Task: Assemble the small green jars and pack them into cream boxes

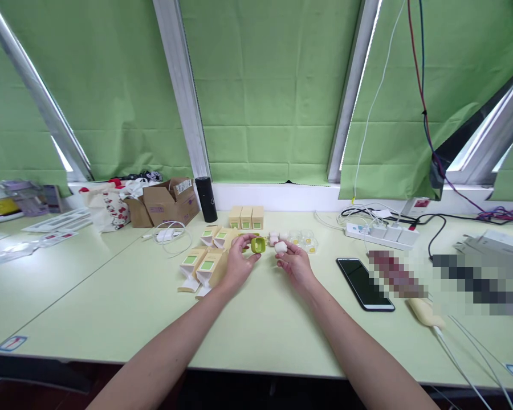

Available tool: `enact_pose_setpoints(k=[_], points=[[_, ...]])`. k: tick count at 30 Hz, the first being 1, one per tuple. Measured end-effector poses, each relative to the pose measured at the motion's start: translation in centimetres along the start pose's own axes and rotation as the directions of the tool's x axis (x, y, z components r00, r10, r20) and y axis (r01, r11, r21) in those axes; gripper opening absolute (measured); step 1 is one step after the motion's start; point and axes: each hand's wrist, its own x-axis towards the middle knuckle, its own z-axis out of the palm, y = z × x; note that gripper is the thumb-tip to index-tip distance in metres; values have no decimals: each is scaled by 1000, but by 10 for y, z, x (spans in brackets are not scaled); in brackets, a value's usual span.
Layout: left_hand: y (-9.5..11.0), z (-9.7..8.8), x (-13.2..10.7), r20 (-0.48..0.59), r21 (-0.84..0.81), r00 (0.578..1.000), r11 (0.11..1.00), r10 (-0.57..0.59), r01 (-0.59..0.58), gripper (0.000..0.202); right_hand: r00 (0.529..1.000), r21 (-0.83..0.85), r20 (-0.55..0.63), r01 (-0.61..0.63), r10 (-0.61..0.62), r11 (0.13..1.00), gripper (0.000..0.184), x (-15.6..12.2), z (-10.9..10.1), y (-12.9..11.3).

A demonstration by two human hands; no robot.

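Note:
My left hand [240,259] is closed on a small green cup-like case [259,245], its hollow side facing right. In the fingers of my right hand [297,265] is a small white rounded piece [281,247], a short way from the green case. Just behind it lie small pink-and-white pieces [274,237] and a clear plastic tray [303,240] with yellow spots. Left of my left hand, opened cream boxes with green labels [191,262] lie on the table. Other green pieces are partly hidden behind my left fingers.
Several upright cream boxes [246,217] stand at the back, near a black tumbler [206,199] and a cardboard carton [169,200]. To the right are a phone [365,283], a white power strip [380,234] and loose cables. A coiled white charger cable [167,234] lies at left.

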Motion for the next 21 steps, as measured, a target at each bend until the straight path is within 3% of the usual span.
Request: enact_pose_setpoints(k=[11,21], points=[[2,0,0,9,35,999,999,36,-37,47,999,45,14,33,-33,998,53,-4,7,-4],[8,0,-2,23,70,997,995,73,-75,49,995,-116,23,100,-98,988,55,-4,7,0]])
